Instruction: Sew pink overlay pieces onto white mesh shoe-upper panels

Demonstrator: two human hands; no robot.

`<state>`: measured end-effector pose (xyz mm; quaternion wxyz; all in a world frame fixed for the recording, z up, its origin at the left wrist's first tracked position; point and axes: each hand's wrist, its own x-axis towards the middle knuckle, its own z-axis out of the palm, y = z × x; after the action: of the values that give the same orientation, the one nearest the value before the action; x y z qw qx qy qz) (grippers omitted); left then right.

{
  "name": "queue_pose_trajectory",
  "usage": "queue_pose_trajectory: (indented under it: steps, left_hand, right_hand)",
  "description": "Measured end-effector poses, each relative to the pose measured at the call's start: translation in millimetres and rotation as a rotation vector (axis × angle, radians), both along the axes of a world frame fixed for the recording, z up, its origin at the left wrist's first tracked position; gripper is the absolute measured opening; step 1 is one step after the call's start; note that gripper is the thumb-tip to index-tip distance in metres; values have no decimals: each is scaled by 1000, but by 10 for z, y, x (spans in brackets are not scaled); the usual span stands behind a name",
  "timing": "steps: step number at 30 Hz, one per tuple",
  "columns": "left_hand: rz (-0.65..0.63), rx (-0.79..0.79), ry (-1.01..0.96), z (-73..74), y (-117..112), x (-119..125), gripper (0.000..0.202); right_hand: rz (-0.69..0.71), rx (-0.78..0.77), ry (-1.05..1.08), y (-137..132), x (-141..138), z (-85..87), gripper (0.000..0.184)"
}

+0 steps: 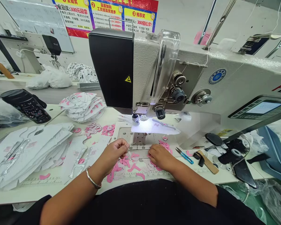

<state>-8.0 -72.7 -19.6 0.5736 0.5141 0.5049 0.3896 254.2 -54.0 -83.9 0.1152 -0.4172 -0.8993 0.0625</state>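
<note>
My left hand (114,153), with a silver bangle (93,178) on its wrist, has thumb and fingertips pinched together above the machine's needle plate (124,132). Anything between them is hidden. My right hand (160,157) rests on a scatter of pink cut-out pieces (133,167), its fingertips turned down among them. A white perforated shoe-upper piece (152,126) lies under the presser foot of the industrial sewing machine (152,72). Next to my left forearm lies a stack of white shoe-upper pieces (30,153).
Blue-handled thread snips (184,155) and black machine parts (231,153) lie right of my right hand. A blue bin (271,153) stands further right. Another stack of white pieces (83,106) sits behind the needle plate, and plastic bags (49,78) lie on the back table.
</note>
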Motion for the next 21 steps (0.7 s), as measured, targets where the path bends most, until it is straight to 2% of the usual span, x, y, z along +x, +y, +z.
queue_pose_trajectory:
  steps: [5, 8, 13, 16, 19, 21]
  left_hand:
    - [-14, 5, 16, -43, 3, 18, 31]
    - [-17, 6, 18, -54, -12, 2, 32]
    - [-123, 77, 62, 37, -94, 88, 30]
    - [-224, 100, -26, 129, -157, 219, 31]
    - [-229, 142, -100, 182, -200, 286, 27]
    - [-206, 173, -116, 201, -209, 261, 24]
  right_hand:
    - [-58, 17, 79, 14, -61, -39, 9]
    - [-52, 38, 153, -6, -80, 20, 14]
    - [-34, 88, 345, -146, -193, 349, 11]
    - [3, 108, 493, -232, -324, 588, 9]
    - [75, 89, 672, -268, -432, 772, 7]
    - [127, 61, 683, -270, -455, 860, 5]
